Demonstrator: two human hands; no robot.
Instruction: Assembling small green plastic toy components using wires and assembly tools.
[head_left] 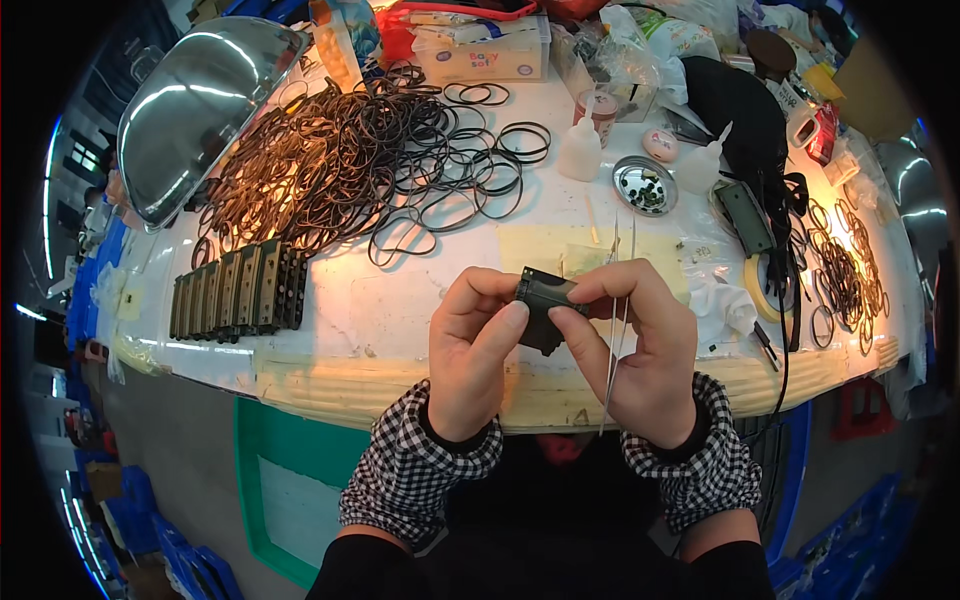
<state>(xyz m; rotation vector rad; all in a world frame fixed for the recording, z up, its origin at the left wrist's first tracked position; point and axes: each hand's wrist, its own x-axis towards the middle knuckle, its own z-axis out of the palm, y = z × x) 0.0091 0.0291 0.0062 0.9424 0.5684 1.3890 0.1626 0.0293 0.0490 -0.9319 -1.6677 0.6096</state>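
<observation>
Between both hands I hold a small dark green rectangular casing (542, 326) above the front of the table. My left hand (468, 352) pinches its left end, thumb on the near face and fingers behind. On the opposite end, the thumb and forefinger of my right hand (655, 365) press on the casing. Long silver tweezers (616, 345) are tucked in that right hand, lying across the fingers with the ends sticking out above and below. A yellowish sheet (650, 252) lies behind the hands. Checked cuffs cover both wrists.
A row of similar green casings (240, 290) stands at left, below a heap of dark rubber bands (330, 160). Behind my hands are a round metal dish (645, 187) with small dark parts and white squeeze bottles (580, 155). At right lie another casing (745, 218) and yellow tape (765, 285).
</observation>
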